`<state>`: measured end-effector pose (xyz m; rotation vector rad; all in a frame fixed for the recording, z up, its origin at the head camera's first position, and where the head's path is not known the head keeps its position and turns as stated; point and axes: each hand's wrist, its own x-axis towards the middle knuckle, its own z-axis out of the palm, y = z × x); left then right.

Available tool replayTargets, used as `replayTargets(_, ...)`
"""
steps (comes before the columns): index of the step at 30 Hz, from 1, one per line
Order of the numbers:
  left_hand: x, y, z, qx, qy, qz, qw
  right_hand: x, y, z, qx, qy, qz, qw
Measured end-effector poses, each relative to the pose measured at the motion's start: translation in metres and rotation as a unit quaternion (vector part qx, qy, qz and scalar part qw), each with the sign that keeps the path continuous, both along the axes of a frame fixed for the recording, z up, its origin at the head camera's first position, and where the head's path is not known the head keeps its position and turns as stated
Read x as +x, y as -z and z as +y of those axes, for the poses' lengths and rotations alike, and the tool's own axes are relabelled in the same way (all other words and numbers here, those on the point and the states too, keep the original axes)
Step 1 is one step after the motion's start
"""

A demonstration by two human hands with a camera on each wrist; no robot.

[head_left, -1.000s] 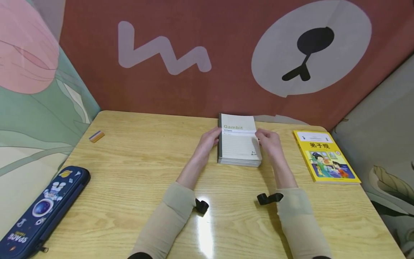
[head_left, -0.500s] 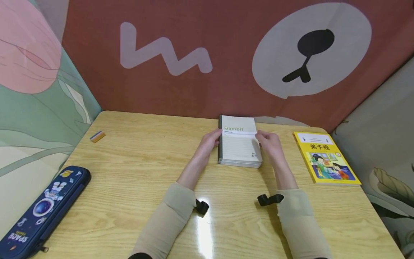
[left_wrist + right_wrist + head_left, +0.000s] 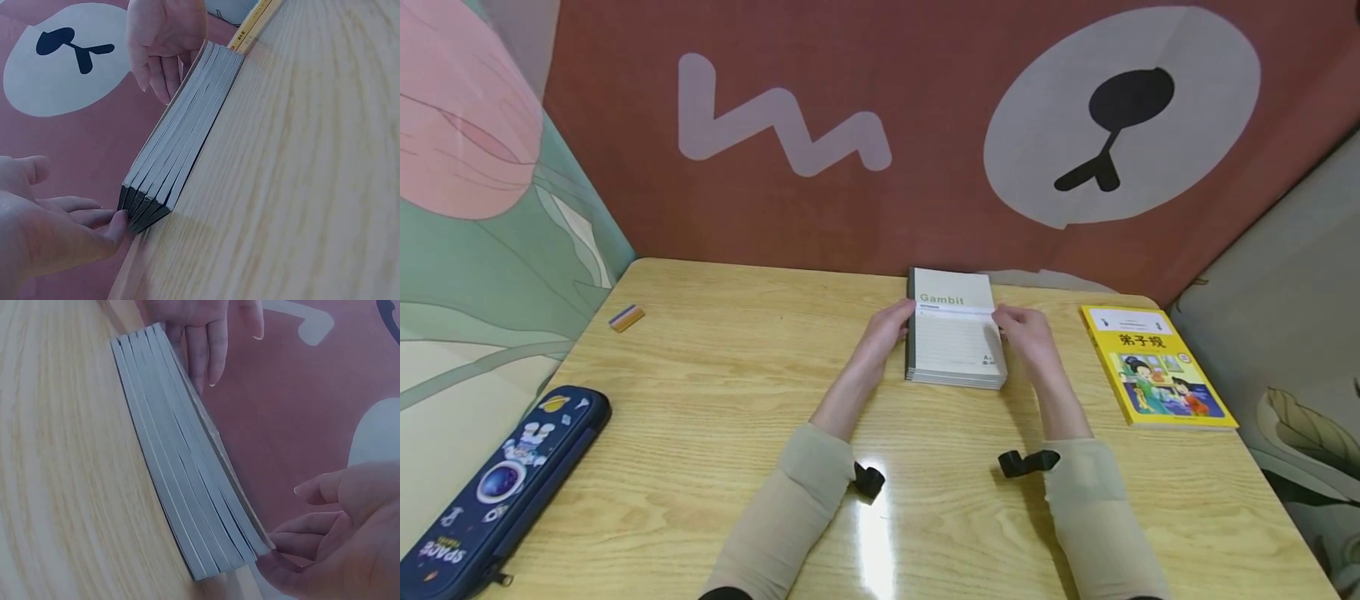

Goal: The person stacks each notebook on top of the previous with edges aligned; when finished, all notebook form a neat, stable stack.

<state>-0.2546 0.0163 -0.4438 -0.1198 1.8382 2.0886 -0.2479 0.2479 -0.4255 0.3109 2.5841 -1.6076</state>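
A stack of several notebooks (image 3: 957, 340) lies near the table's far edge, with "Gambit" printed on its pale top cover and dark spines on the left. My left hand (image 3: 880, 333) touches the spine side with its thumb tip; its other fingers extend loosely beside the stack in the left wrist view. Against the opposite side rests my right hand (image 3: 1028, 335), its thumb at the cover's edge. Seen from the left wrist, the layered page edges (image 3: 181, 131) are nearly even. The right wrist view shows a slight gap under the top cover. Some fingertips are hidden behind the stack.
A yellow picture book (image 3: 1157, 362) lies to the right on the wooden table (image 3: 737, 358). At the left stand a navy space-themed pencil case (image 3: 505, 492) and, farther back, a small striped eraser-like block (image 3: 627, 317). A reddish patterned wall (image 3: 925, 217) closes the far side.
The whole scene shifts slightly down in view between the first and second frames. Both hands keep their places at the sides of the notebook stack, which stays put.
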Motion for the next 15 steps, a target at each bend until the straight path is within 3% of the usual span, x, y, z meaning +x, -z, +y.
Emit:
replayTargets(3,0.0005,-0.0006,0.0006,-0.004,0.002,0.001,1.0000,-0.0011,-0.0006,0.0006,-0.024,0.008,-0.010,0.9996)
replayTargets(15,0.0020,0.0008,0.0015,-0.028,0.014,0.005,0.9995,-0.0036,-0.0003,0.0017,-0.042,0.032,-0.034,0.9980)
